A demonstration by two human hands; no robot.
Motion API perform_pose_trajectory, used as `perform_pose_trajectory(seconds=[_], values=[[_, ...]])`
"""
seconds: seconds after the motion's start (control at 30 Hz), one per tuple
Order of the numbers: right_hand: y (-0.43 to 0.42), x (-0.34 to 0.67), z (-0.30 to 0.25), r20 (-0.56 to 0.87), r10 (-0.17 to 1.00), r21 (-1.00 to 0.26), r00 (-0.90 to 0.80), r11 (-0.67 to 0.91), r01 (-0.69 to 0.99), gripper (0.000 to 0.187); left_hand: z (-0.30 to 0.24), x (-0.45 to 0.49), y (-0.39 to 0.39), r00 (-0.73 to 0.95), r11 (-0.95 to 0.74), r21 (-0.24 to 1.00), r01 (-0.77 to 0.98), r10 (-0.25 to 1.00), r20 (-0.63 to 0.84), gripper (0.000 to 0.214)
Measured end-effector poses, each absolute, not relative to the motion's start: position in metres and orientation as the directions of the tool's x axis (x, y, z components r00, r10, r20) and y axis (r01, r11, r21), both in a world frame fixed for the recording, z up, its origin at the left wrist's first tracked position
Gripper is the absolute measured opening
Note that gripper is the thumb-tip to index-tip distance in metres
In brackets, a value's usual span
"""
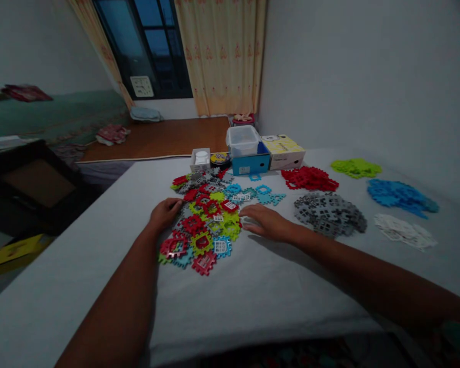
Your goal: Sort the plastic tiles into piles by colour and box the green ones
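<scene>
A mixed heap of flat plastic interlocking tiles [193, 223] in red, lime, grey, blue and white lies in the middle of the table. My left hand [164, 214] is at the heap's left edge, its fingers curled in beside a red tile [190, 195]; what is between the fingertips, if anything, is hidden. At the right edge, my right hand [267, 221] rests low over the cloth, thumb and fingers apart, close to lime tiles [230, 226]. Nothing shows in its grasp. Blue tiles [271, 198] lie just beyond that hand.
Sorted piles of red [309, 178], grey [329, 214], lime [355, 167], blue [400, 196] and white tiles [404, 231] are on the right. Behind stand a blue box [249, 164] with a clear container [243, 139], a yellow box [283, 148] and a round tin [220, 160].
</scene>
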State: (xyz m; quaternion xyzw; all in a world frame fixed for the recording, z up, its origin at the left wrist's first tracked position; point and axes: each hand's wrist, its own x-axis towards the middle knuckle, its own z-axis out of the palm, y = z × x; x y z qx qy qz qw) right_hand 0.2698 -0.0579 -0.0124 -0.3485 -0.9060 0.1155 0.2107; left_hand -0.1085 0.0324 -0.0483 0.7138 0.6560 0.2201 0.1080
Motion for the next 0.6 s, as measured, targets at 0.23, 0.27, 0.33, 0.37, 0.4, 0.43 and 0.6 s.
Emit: perform_pose_trajectory(seconds=[0.23,0.27,0.33,0.37,0.4,0.43,0.6], values=[[-0.043,0.241,-0.025,0.22,0.667,-0.391,-0.712,0.729,0.562,0.064,-0.047,-0.107,0.031,0.063,-0.146,0.474,0.869,0.981,0.186,0.048],[-0.044,0.244,-0.025,0.21,0.67,-0.402,-0.712,0.723,0.562,0.063,-0.046,-0.107,0.031,0.066,-0.148,0.471,0.87,0.981,0.184,0.048],[-0.048,0.253,-0.024,0.194,0.687,-0.422,-0.701,0.703,0.572,0.061,-0.046,-0.106,0.03,0.069,-0.15,0.47,0.87,0.98,0.185,0.049],[-0.05,0.258,-0.025,0.185,0.702,-0.431,-0.688,0.687,0.585,0.061,-0.046,-0.106,0.03,0.07,-0.15,0.471,0.869,0.98,0.184,0.05],[-0.051,0.262,-0.025,0.176,0.721,-0.441,-0.67,0.667,0.601,0.062,-0.047,-0.107,0.03,0.067,-0.147,0.473,0.869,0.981,0.182,0.05],[-0.051,0.266,-0.025,0.17,0.739,-0.45,-0.652,0.646,0.616,0.063,-0.048,-0.107,0.031,0.062,-0.143,0.476,0.868,0.981,0.182,0.05],[-0.048,0.275,-0.024,0.224,0.752,-0.44,-0.62,0.645,0.624,0.061,-0.05,-0.109,0.031,0.057,-0.148,0.477,0.866,0.978,0.2,0.049]])
